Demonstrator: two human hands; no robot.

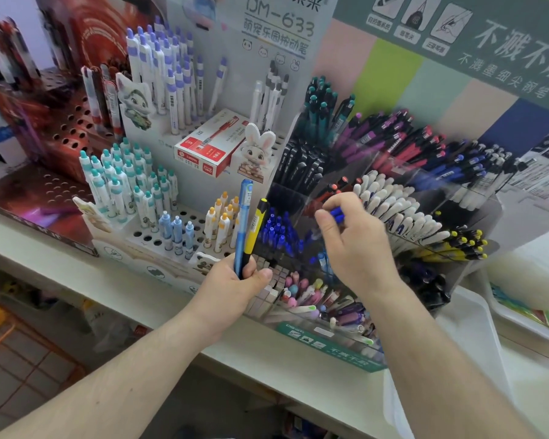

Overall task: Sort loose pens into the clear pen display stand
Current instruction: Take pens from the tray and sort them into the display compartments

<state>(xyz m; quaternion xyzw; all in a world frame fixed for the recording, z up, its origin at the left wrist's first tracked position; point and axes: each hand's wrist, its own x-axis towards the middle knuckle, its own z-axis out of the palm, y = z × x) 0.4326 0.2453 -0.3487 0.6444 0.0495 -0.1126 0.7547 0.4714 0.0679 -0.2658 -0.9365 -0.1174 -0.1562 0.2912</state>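
Note:
My left hand [235, 280] grips two upright pens in front of the stand: a light blue pen [244, 217] and a yellow and black pen [256, 229]. My right hand [352, 239] hovers over the clear pen display stand [476, 267] and pinches a dark blue pen [337, 214] by its top. Below that hand a compartment holds several dark blue pens [276, 231]. Other compartments hold white pens [393, 207], yellow and black pens [460, 247] and pastel pens [311, 291].
A white perforated display [146, 236] with teal, lilac and orange capped pens stands to the left. A red and white pen box [210, 144] lies on it. A red display [67, 131] sits further left. A white tray [469, 324] lies at the right on the shelf.

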